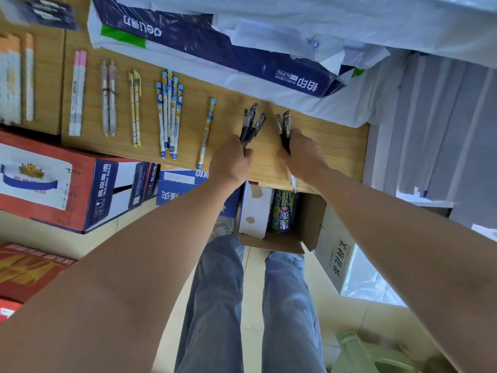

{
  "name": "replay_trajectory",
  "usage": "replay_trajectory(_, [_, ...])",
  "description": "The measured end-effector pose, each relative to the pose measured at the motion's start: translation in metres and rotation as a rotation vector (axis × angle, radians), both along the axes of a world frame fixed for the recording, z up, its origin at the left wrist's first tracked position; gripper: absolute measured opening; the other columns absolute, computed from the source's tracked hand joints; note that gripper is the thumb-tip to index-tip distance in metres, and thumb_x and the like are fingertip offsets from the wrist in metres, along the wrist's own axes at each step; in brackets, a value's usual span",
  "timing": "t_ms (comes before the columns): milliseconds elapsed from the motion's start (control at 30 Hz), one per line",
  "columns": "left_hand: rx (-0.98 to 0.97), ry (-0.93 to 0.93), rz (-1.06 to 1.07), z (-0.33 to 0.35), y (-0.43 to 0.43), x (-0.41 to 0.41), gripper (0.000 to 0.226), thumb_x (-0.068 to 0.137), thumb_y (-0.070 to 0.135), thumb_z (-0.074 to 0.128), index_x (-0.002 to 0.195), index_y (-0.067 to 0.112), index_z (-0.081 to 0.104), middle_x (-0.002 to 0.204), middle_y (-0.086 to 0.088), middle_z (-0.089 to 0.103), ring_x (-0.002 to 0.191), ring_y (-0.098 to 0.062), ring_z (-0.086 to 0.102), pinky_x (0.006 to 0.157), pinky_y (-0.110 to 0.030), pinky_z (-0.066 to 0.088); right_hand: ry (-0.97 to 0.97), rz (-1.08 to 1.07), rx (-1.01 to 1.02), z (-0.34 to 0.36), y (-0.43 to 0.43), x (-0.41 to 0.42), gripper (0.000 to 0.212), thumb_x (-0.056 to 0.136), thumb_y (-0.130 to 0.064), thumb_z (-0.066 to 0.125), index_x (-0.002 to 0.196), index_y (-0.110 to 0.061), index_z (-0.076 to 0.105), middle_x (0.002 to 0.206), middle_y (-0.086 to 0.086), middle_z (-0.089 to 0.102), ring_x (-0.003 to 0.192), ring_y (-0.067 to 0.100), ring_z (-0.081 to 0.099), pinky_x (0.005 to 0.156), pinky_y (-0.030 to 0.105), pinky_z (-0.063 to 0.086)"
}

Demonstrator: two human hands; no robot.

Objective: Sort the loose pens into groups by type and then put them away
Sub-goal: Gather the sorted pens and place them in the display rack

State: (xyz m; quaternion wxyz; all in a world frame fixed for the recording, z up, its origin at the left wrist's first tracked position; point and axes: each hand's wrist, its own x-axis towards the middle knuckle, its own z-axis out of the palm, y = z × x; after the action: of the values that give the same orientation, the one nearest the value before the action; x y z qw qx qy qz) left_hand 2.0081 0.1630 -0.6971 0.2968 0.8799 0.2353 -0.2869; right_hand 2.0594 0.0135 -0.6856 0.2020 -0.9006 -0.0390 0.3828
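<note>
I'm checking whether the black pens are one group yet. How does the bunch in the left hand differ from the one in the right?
The left bunch, gripped by the left hand, has more pens, fanned out and leaning right. The right bunch, gripped by the right hand, has fewer, packed nearly parallel. Both are black pens, held apart from each other.

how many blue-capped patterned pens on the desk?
6. Five in a bunch on the desk, left of centre; a lone pen between it and the left hand. Overlap may hide more.
</note>
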Motion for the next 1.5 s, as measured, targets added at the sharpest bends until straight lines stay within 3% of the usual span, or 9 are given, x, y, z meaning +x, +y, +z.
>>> replay_trajectory(100, [-0.250,0.018,0.208,0.007,-0.005,0.001,0.014,0.096,0.023,0.041,0.094,0.009,0.044,0.079,-0.011,0.054,0.072,-0.036,0.062,0.065,-0.047,0.054,0.108,-0.191,0.212,0.013,-0.009,0.003,0.023,0.099,-0.026,0.046,0.110,-0.006,0.044,0.083,0.006,0.053,0.070,0.021,0.053,0.060,0.035,0.045])
replay_trajectory(233, [-0.356,0.010,0.329,0.044,-0.022,0.006,0.018,0.100,0.022,0.039,0.097,0.004,0.045,0.069,-0.006,0.044,0.051,-0.024,0.047,0.042,-0.023,0.042,0.182,-0.432,0.372,0.044,-0.011,0.006,0.019,0.100,-0.028,0.045,0.102,-0.010,0.039,0.076,0.003,0.046,0.062,0.017,0.046,0.057,0.033,0.042])
replay_trajectory(400, [-0.359,-0.083,0.301,0.110,-0.042,0.014,0.025,0.099,0.025,0.041,0.093,0.002,0.050,0.062,-0.006,0.043,0.057,-0.026,0.040,0.062,-0.042,0.040,0.204,-0.500,0.495,0.109,-0.025,0.008,0.019,0.102,-0.027,0.043,0.107,-0.010,0.040,0.084,0.008,0.054,0.067,0.017,0.054,0.057,0.024,0.048])
replay_trajectory(533, [-0.430,-0.148,0.321,0.178,-0.058,0.014,0.027,0.100,0.029,0.041,0.081,0.010,0.046,0.062,-0.004,0.043,0.050,-0.021,0.038,0.053,-0.034,0.036,0.184,-0.593,0.599,0.166,-0.045,0.007,0.012,0.100,-0.020,0.046,0.094,-0.010,0.044,0.079,0.007,0.051,0.065,0.019,0.056,0.073,0.041,0.056])
replay_trajectory(767, [-0.431,-0.176,0.203,0.277,-0.089,-0.004,0.016,0.102,0.024,0.040,0.105,0.011,0.048,0.092,-0.004,0.060,0.061,-0.012,0.052,0.033,-0.010,0.031,0.141,-0.709,0.711,0.254,-0.088,-0.012,0.005,0.098,-0.013,0.050,0.093,-0.015,0.050,0.092,0.010,0.057,0.076,0.022,0.059,0.066,0.033,0.059])
replay_trajectory(900, [-0.414,-0.197,0.100,0.313,-0.107,-0.017,0.020,0.102,0.030,0.039,0.110,0.014,0.048,0.099,-0.007,0.063,0.062,-0.016,0.061,0.041,-0.018,0.036,0.110,-0.786,0.815,0.287,-0.106,-0.028,0.008,0.097,-0.009,0.051,0.104,-0.008,0.056,0.085,0.008,0.059,0.071,0.019,0.059,0.057,0.028,0.054])
replay_trajectory(1067, [-0.423,-0.262,-0.009,0.357,-0.137,-0.042,0.018,0.102,0.031,0.041,0.112,0.019,0.051,0.085,-0.003,0.065,0.060,-0.011,0.059,0.041,-0.012,0.041,0.067,-0.890,0.930,0.323,-0.135,-0.054,0.016,0.095,-0.010,0.056,0.111,-0.005,0.057,0.092,0.011,0.061,0.073,0.019,0.062,0.054,0.025,0.054])
replay_trajectory(1200, [-0.560,-0.212,-0.035,0.381,-0.165,-0.052,0.028,0.100,0.036,0.045,0.116,0.015,0.054,0.086,-0.007,0.072,0.059,-0.013,0.058,0.044,-0.019,0.036,0.011,-0.947,1.002,0.350,-0.166,-0.071,0.015,0.096,-0.013,0.056,0.106,-0.003,0.058,0.086,0.009,0.064,0.070,0.020,0.063,0.065,0.032,0.056])
replay_trajectory(1500, [-0.620,-0.163,-0.196,0.426,-0.270,-0.024,0.014,0.097,0.024,0.054,0.101,0.011,0.056,0.072,-0.002,0.065,0.050,-0.008,0.047,0.040,-0.016,0.031,0.024,-1.041,1.061,0.402,-0.282,-0.057,0.011,0.095,-0.015,0.058,0.089,-0.006,0.059,0.074,0.008,0.060,0.063,0.017,0.061,0.054,0.023,0.054])
